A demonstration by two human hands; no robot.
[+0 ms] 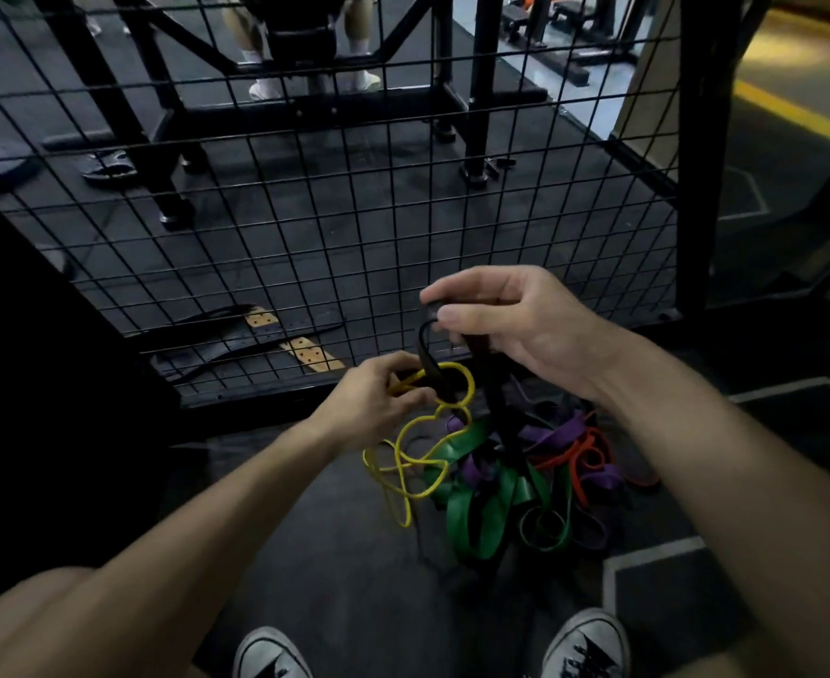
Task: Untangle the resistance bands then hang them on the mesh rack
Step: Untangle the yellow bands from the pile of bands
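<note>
black band (pixel 430 345) pinched, right hand (pixel 510 325) raised

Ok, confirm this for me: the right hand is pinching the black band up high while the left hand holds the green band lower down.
Not quite. In the head view the left hand holds the yellow band, not the green band. The right hand does pinch the black band up high.

Band pile (pixel 525 472) lay on floor (pixel 334 579), just before mesh rack (pixel 305 212). Right hand (pixel 510 325) was above pile, left hand (pixel 373 398) lower, at pile's left edge. Belts (pixel 256 335) lay behind rack's lower left corner. Shoes (pixel 584 643) stood nearest, before pile.
</note>
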